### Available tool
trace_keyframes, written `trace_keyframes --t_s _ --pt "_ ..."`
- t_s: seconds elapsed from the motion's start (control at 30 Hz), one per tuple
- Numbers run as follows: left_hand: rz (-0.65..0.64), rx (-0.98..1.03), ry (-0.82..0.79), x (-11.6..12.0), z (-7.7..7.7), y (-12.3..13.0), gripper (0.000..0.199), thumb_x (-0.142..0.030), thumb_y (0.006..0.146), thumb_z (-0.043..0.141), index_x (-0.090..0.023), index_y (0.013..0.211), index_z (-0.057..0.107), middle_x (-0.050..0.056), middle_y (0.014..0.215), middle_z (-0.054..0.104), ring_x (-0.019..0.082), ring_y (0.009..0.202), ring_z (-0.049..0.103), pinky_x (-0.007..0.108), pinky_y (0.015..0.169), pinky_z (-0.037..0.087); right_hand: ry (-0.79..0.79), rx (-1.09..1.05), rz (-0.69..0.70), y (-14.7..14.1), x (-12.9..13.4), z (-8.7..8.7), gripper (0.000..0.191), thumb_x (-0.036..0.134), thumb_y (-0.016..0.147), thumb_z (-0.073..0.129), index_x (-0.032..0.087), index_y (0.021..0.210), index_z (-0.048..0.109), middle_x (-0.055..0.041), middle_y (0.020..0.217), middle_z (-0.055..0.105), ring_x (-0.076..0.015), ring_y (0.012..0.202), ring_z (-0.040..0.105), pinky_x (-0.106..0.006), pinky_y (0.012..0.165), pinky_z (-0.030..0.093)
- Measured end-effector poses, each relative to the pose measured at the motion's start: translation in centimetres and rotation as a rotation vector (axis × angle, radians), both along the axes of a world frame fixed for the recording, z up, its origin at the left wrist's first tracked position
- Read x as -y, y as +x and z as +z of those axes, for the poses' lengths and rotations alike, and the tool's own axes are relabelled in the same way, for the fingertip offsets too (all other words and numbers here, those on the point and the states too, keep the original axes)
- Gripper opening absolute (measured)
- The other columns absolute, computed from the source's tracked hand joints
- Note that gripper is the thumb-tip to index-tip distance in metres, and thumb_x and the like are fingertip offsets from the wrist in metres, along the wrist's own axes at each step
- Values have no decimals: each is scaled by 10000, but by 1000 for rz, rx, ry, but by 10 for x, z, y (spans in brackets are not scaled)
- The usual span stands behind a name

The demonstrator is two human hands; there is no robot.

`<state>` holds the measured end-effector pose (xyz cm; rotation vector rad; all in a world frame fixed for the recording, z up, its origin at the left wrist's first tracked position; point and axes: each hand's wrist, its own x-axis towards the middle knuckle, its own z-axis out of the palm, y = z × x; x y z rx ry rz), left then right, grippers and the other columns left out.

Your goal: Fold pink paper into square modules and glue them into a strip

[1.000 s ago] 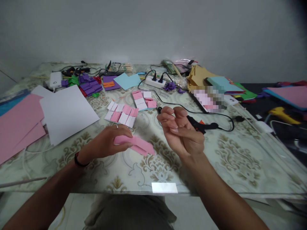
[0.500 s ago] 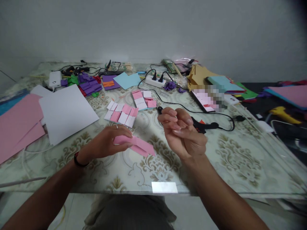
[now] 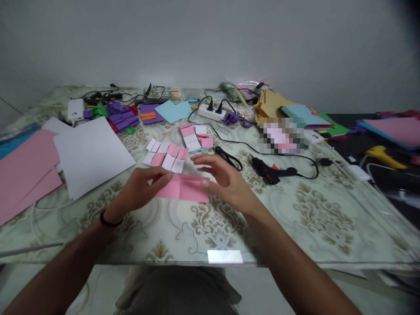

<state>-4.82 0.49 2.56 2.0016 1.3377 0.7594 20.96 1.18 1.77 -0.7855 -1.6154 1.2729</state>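
A pink strip of paper with a crease down its middle is held up just above the table. My left hand pinches its upper left end between thumb and fingers. At the paper's right end is my right hand, fingers stretched out and apart, its thumb overlapping the paper; whether the thumb presses on it I cannot tell. Behind the hands lie small folded pink and white paper pieces, with a second group farther back. Black scissor handles show beyond my right hand.
Right of my hand lies a black glue gun, its cord curving back toward a white power strip. White sheets and pink sheets cover the left side. Purple folded pieces sit at the back, envelopes at the back right.
My right hand has come down and left to the pink paper, its fingers opening out. The left hand has raised and turned the paper so its broad face shows; the scissor handles are now uncovered.
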Motion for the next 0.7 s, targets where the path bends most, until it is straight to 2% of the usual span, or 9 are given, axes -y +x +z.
trace_keyframes --t_s 0.03,0.1,0.2,0.27,0.37,0.5,0.6,0.7 --pt "3 10 -5 0 0 0 370 -402 1004 545 -148 807 727 6 743 725 134 684 613 248 624 424 -10 75 14 -1 1 0 344 344 882 787 267 1202 686 -77 1330 670 -249 1262 614 -395 1065 488" --pt "-9 46 -34 -1 2 -1 392 -415 1008 537 -147 787 719 5 728 708 137 681 611 246 617 426 -34 219 -14 -3 1 -2 306 371 884 779 238 1156 733 -70 1185 744 -238 1080 680 -364 934 531" --pt "-72 85 -83 -1 5 -3 292 -450 940 677 -177 964 777 28 943 787 188 865 698 259 753 512 -104 337 -100 -5 1 -9 280 434 923 712 175 997 789 -50 876 752 -193 764 642 -307 677 490" --pt "-99 101 -89 0 6 -5 345 -459 872 772 -203 1103 781 41 1103 796 225 994 718 277 855 542 -155 337 -134 -4 -1 -13 332 475 910 715 152 946 783 -31 771 701 -167 672 578 -280 590 429" --pt "-78 162 -92 0 4 -7 379 -458 896 750 -212 1182 784 58 1180 795 247 1043 734 293 890 574 -186 267 -103 -3 -1 -17 338 483 894 735 147 930 756 -20 769 672 -154 673 561 -265 581 419" --pt "-29 196 -99 -1 -4 -7 332 -432 955 682 -221 1175 815 63 1166 816 253 1055 756 310 920 597 -181 235 -46 -3 0 -14 318 471 911 722 153 912 743 -21 793 670 -149 685 569 -256 588 434" --pt "-4 199 -96 -1 -6 -7 308 -395 948 697 -221 1168 825 64 1146 825 249 1052 767 306 931 600 -161 187 -3 -4 0 -10 294 438 940 698 170 1026 780 -41 884 727 -167 766 627 -258 635 463" --pt "-10 218 -78 0 -6 -7 286 -361 940 704 -218 1152 832 70 1122 832 239 1016 777 283 863 609 -152 141 16 -3 0 -7 281 385 944 702 215 1146 800 -55 1039 784 -188 892 680 -274 725 500"
